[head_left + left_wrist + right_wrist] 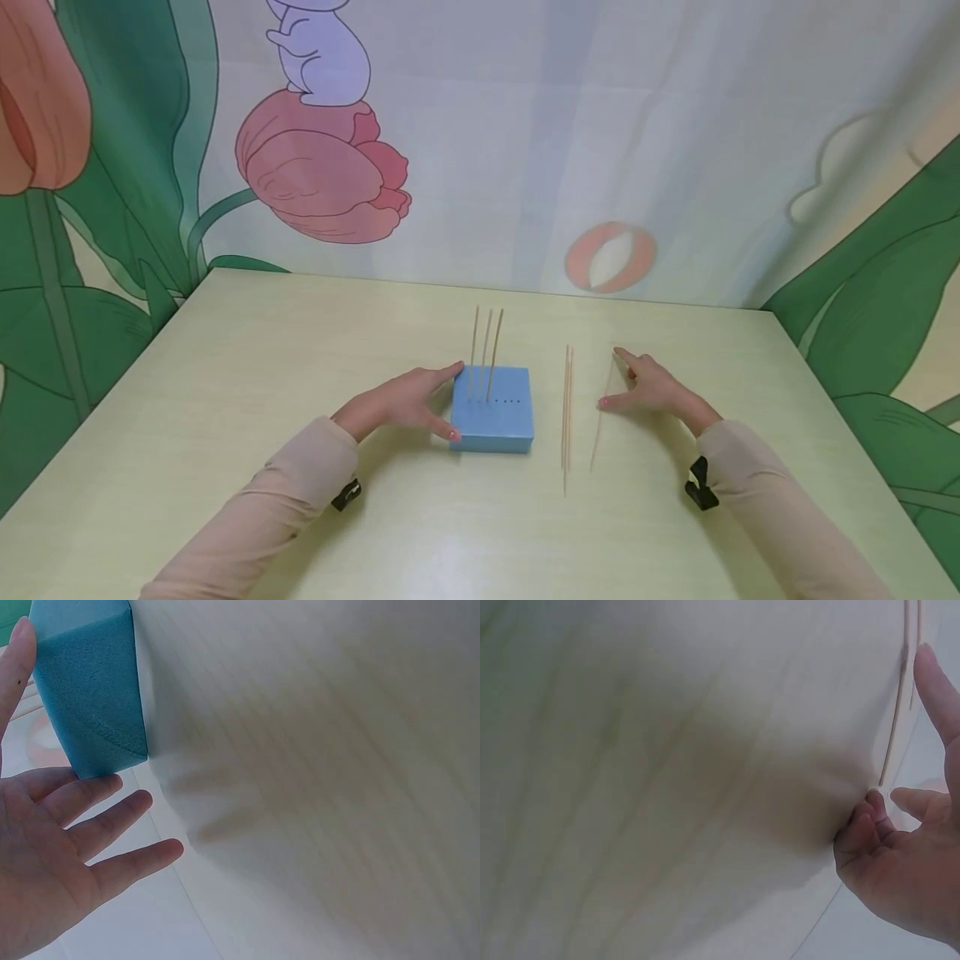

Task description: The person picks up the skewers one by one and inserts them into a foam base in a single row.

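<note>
“Near the middle of the worktop (420, 525), how is the blue block (510, 425) arranged?”

“It lies flat, with three thin sticks (495, 354) standing in its top; dark holes (506, 401) continue their row to the right. The left hand (408, 402) is at the block's left side, its fingers extended and spread, thumb at the near corner, index finger at the far one.”

“And the right hand (648, 390)?”

“It is at a lone stick (600, 423) lying to the right of the block. Thumb and index finger are extended and apart, the index fingertip at the stick's far end; the other fingers are folded. Whether the fingertips press the stick cannot be told. Between block and lone stick lies a narrow group of sticks (567, 417), side by side; their exact number is unclear.”
</note>
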